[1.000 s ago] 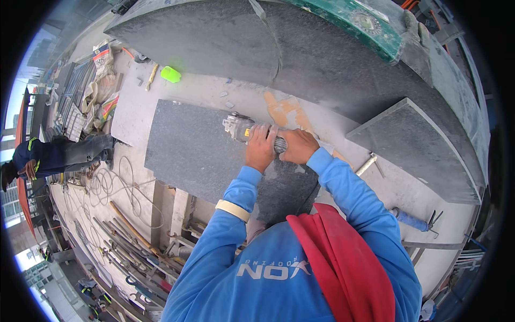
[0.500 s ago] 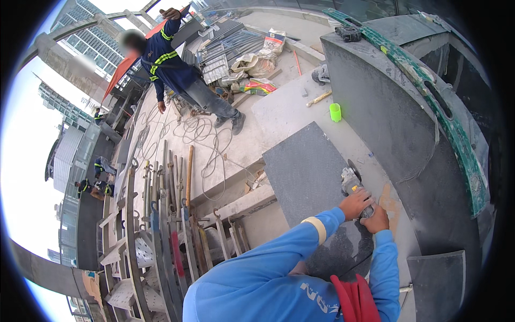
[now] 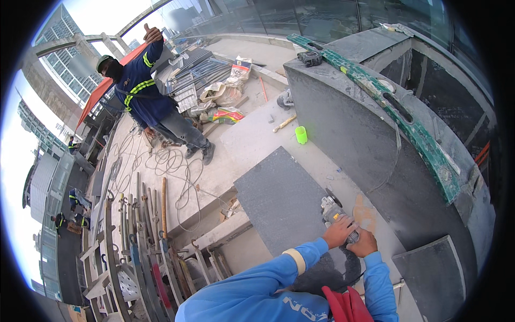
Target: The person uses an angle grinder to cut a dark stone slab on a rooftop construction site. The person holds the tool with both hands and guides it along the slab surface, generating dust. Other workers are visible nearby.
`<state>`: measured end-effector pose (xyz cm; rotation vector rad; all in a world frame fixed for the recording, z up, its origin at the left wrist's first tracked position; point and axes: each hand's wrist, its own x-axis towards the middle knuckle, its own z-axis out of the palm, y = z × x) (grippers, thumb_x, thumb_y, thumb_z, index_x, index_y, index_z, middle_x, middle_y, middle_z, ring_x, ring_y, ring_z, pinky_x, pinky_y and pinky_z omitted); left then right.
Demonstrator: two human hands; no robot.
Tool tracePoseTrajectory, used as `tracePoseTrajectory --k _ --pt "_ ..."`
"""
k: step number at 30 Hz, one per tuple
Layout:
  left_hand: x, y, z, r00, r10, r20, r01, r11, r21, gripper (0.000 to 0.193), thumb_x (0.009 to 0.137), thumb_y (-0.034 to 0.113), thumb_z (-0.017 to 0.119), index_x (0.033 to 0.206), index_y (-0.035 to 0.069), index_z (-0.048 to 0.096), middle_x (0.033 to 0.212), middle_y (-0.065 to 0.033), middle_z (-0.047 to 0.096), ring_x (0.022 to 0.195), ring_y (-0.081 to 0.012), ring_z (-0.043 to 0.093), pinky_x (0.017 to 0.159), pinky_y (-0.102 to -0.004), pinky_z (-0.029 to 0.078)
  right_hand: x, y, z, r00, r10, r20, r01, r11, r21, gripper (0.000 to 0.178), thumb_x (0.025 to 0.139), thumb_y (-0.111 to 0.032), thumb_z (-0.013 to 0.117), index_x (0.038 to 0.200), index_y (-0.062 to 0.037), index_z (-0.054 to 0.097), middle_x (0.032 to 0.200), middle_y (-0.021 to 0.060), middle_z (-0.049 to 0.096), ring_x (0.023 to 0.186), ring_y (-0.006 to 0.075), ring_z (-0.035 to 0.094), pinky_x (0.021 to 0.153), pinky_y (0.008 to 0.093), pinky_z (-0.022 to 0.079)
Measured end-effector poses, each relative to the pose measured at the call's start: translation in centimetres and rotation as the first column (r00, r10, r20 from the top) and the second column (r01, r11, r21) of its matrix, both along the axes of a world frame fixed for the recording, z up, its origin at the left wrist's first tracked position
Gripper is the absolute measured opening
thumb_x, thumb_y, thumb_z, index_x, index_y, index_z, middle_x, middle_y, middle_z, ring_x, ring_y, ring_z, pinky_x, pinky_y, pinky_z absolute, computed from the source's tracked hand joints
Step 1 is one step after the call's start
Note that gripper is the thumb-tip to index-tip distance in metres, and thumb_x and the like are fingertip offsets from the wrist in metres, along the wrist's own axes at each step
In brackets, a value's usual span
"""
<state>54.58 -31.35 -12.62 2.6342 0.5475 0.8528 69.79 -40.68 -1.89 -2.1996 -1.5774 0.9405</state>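
My left hand (image 3: 339, 232) is wrapped round the body of a grey angle grinder (image 3: 330, 210), just behind its head. Behind it, my right hand (image 3: 363, 243) grips the rear end of the tool. The grinder's dark disc (image 3: 333, 197) stands on edge beside the right side of a dark grey stone slab (image 3: 279, 193). Whether disc and slab touch, or whether the disc spins, I cannot tell. A darker, wet-looking patch (image 3: 319, 272) lies on the slab's near part, partly hidden by my left arm.
A bright green cup (image 3: 301, 135) and a wooden-handled tool (image 3: 284, 123) lie beyond the slab. To the right, a long green level (image 3: 386, 102) rests on a grey-clad wall (image 3: 343, 129). Metal poles (image 3: 145, 225) and cables (image 3: 177, 166) are left. A co-worker (image 3: 145, 96) stands ahead, arm raised.
My view has swung, so the scene sits further left and lower in the picture. Both hands stay on the grinder beside the slab's edge. The co-worker's arm is still raised.
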Motion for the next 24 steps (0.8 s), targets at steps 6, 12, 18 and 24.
tracePoseTrajectory --k 6,12,18,24 --pt "-1.6 3.9 0.0 1.000 -0.029 -0.003 0.029 0.998 0.054 0.061 0.071 0.005 0.077 0.130 0.005 0.062 0.127 -0.0180 0.063 0.123 -0.0400 0.059 0.114 -0.0534 0.043 -1.4 3.4 -1.5 1.000 -0.013 -0.029 0.011 0.998 -0.057 0.065 0.070 -0.030 0.087 0.131 -0.0121 0.071 0.118 0.0242 0.076 0.113 0.0442 0.071 0.101 0.0516 0.056" --pt "-2.6 5.6 0.1 0.988 0.022 -0.152 -0.017 0.999 0.034 0.070 0.067 0.008 0.084 0.133 0.007 0.059 0.129 -0.0170 0.062 0.126 -0.0395 0.058 0.115 -0.0535 0.042 -2.1 5.1 -1.9 0.999 0.007 -0.054 -0.009 0.999 -0.043 0.061 0.072 -0.028 0.088 0.127 -0.0082 0.071 0.111 0.0257 0.076 0.108 0.0447 0.072 0.096 0.0499 0.058" --pt "-1.0 2.2 1.4 0.992 -0.015 -0.125 0.016 1.000 0.012 0.075 0.065 0.009 0.086 0.134 0.008 0.059 0.129 -0.0163 0.061 0.126 -0.0385 0.058 0.116 -0.0527 0.041 -1.1 1.9 0.4 0.999 -0.041 -0.018 0.040 0.998 -0.051 0.056 0.073 -0.025 0.084 0.125 -0.0101 0.071 0.108 0.0244 0.077 0.107 0.0436 0.073 0.094 0.0515 0.058" --pt "0.2 -0.3 1.1 0.999 0.008 -0.049 -0.008 1.000 -0.011 0.064 0.073 0.004 0.078 0.134 0.009 0.063 0.125 -0.0169 0.062 0.122 -0.0375 0.059 0.116 -0.0542 0.042 0.2 -0.5 -0.1 1.000 -0.003 0.007 0.003 0.999 -0.049 0.056 0.071 -0.024 0.085 0.124 -0.0114 0.072 0.106 0.0232 0.077 0.104 0.0446 0.072 0.093 0.0517 0.058"
